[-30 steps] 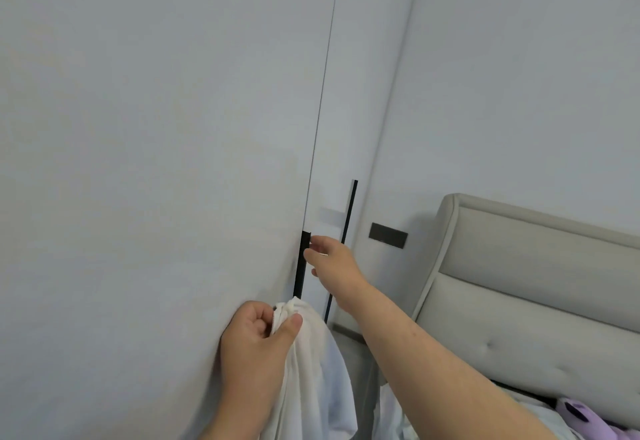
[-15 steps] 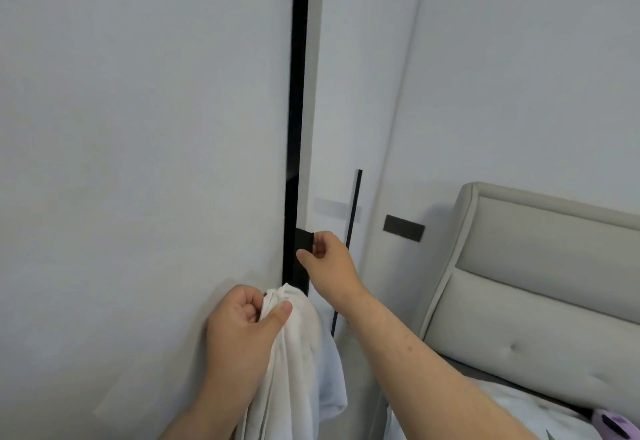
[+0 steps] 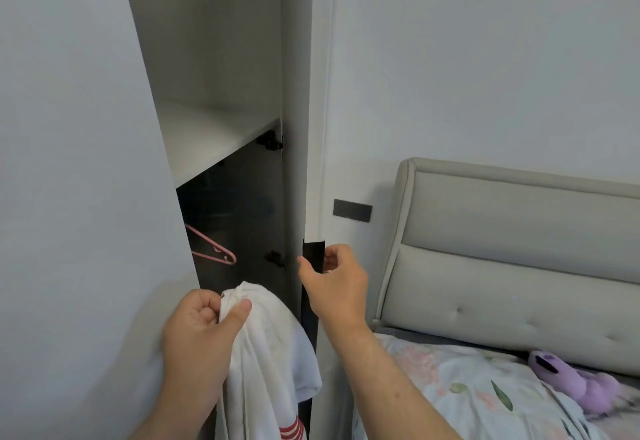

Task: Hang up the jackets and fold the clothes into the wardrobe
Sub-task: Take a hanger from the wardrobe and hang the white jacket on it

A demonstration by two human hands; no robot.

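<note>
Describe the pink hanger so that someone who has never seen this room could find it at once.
Find the open wardrobe left of the bed's padded headboard. Under its white shelf is a dark compartment, where the hanger pokes in from the left edge. It is the only pink thing there, thin bars against the dark.

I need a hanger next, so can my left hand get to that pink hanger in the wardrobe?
Probably not yet: the left hand grips the white garment, though the path to the pink clothes hanger looks open.
</note>
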